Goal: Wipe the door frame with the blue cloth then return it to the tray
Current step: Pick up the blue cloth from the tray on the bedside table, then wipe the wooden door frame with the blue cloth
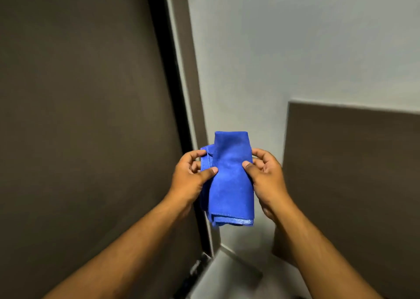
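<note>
A folded blue cloth hangs in front of me, held at mid height by both hands. My left hand pinches its left edge with thumb on the front. My right hand grips its right edge the same way. Behind the cloth runs the door frame, a grey-brown strip with a black gap on its left, going from top centre down to the floor. The dark brown door fills the left side. No tray is in view.
A pale grey wall stands to the right of the frame. A dark brown panel juts out low on the right. Light floor shows at the bottom between my forearms.
</note>
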### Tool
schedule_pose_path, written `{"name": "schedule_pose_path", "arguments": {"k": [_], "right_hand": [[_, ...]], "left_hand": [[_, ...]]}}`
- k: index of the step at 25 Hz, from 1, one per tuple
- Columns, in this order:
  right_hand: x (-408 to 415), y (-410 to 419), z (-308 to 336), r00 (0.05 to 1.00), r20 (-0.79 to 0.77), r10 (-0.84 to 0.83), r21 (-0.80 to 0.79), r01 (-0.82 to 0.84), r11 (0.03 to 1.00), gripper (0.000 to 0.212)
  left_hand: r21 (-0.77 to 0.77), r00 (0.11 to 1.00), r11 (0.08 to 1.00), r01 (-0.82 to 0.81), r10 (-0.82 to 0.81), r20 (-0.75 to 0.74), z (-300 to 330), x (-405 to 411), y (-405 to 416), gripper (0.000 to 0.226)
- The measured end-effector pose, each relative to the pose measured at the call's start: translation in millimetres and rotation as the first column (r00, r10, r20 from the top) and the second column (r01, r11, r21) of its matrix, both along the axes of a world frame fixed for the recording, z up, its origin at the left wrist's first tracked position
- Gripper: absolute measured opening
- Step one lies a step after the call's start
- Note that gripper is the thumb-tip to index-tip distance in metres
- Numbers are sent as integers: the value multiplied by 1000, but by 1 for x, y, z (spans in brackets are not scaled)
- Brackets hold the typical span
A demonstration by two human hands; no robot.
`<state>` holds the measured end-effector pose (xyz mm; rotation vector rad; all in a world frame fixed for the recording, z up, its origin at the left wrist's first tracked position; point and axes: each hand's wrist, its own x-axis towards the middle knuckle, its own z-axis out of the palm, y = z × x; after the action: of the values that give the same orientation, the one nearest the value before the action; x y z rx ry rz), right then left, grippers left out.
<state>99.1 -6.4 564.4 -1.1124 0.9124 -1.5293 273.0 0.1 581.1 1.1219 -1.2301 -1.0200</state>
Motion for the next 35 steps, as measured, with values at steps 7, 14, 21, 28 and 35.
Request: {"name": "schedule_pose_path", "arguments": {"k": [7, 14, 21, 28, 35], "right_hand": [[142, 41, 107, 980, -68, 187, -344, -199, 918, 34], [325, 162, 190, 928, -152, 339, -567, -363, 739, 28], [465, 292, 245, 937, -103, 335, -752, -293, 590, 31], [559, 322, 241, 989, -137, 55, -830, -145, 539, 33], [616, 316, 200, 612, -517, -598, -846, -260, 465, 89]], "left_hand": [[-258, 927, 910, -324, 360, 102, 112, 124, 102, 48], [-469, 685, 631, -618, 725, 72, 185, 263, 270, 46], [-694, 355, 345, -631, 925, 137, 235, 380, 411, 46], [-686, 153, 280, -671, 958, 241, 255, 460, 438, 36], [-718, -55, 305, -626, 901, 431, 237, 504, 442, 24]]}}
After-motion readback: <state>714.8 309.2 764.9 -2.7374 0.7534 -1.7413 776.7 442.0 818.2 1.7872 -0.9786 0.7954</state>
